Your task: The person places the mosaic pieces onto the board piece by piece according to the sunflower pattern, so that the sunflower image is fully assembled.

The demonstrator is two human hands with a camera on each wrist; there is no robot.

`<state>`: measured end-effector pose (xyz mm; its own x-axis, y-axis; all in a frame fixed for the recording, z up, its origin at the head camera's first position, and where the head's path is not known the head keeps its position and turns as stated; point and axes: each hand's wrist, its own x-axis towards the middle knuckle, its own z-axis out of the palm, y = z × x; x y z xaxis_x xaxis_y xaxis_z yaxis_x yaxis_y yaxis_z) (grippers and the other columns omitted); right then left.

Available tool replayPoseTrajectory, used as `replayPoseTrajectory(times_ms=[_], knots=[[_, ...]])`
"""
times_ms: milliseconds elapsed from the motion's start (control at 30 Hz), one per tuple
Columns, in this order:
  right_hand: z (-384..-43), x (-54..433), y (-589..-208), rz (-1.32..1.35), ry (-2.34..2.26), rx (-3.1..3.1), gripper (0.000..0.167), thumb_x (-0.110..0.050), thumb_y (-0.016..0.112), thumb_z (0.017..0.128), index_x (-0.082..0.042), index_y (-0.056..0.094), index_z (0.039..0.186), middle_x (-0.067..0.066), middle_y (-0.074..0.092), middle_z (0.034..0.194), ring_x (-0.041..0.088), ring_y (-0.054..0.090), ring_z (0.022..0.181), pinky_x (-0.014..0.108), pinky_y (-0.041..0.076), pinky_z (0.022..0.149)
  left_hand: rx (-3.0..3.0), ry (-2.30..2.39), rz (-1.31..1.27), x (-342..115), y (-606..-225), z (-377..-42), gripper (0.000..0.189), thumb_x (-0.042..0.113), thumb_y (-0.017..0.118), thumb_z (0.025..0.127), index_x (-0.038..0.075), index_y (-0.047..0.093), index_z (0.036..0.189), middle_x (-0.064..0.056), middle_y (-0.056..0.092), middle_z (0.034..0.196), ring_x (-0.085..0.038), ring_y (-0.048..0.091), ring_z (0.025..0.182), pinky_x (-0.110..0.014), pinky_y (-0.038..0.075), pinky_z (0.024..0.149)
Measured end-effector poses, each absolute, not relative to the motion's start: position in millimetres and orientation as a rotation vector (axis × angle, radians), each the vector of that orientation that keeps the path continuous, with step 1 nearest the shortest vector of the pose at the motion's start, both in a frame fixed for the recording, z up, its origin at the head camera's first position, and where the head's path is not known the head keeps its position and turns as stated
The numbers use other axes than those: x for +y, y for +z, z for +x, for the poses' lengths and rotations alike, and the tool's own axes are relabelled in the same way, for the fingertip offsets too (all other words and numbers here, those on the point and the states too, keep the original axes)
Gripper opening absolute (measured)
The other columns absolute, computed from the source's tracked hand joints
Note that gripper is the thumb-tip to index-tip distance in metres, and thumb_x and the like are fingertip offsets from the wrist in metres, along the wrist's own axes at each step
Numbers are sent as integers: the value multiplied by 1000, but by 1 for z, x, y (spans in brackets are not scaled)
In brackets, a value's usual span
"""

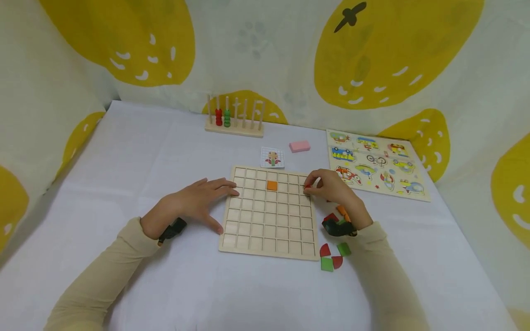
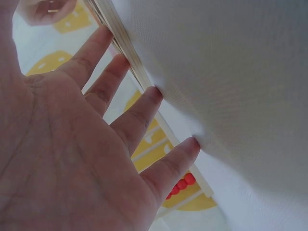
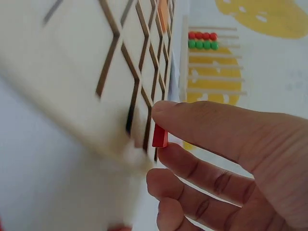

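Observation:
A wooden grid board (image 1: 263, 218) lies flat on the table, with one orange square tile (image 1: 272, 185) in a cell of its second row. My left hand (image 1: 198, 202) has its fingers spread, some fingertips touching the board's left edge. In the left wrist view the left hand (image 2: 82, 139) shows its palm, holding nothing. At the board's upper right edge my right hand (image 1: 334, 187) pinches a small red tile (image 3: 160, 135) between thumb and index finger. The right wrist view shows the right hand (image 3: 216, 159) holding that tile close above the board's edge.
Loose red and green tiles, among them a green square (image 1: 326, 264), lie right of the board, partly under my right wrist. Behind it are a pattern card (image 1: 267, 162), a pink block (image 1: 299, 146) and a bead rack (image 1: 234, 130). A vehicle puzzle board (image 1: 359, 161) lies at the right.

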<state>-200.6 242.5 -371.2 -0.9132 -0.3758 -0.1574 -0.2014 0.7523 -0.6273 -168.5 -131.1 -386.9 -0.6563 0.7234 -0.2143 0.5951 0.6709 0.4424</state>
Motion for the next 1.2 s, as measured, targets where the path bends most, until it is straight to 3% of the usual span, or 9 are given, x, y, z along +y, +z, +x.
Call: replayPoseTrajectory(times_ms=[433,1200], knots=[[-210,206,-379,-747,-903,2664,8,-4,74,85,-2,69,89,10,63,87,17,52,69,28,43,66,2523,510,1061,-131,-390,-169,96,62,80,67,20,43,146,-4,31,156,-28,24,146,-66,18,112],[-209,187,-380,-714,-874,2616,7,-1,68,88,-1,68,95,10,63,89,14,50,64,24,43,60,2519,509,1052,-132,-388,-168,96,61,80,68,20,43,146,-5,30,157,-29,20,147,-66,17,113]])
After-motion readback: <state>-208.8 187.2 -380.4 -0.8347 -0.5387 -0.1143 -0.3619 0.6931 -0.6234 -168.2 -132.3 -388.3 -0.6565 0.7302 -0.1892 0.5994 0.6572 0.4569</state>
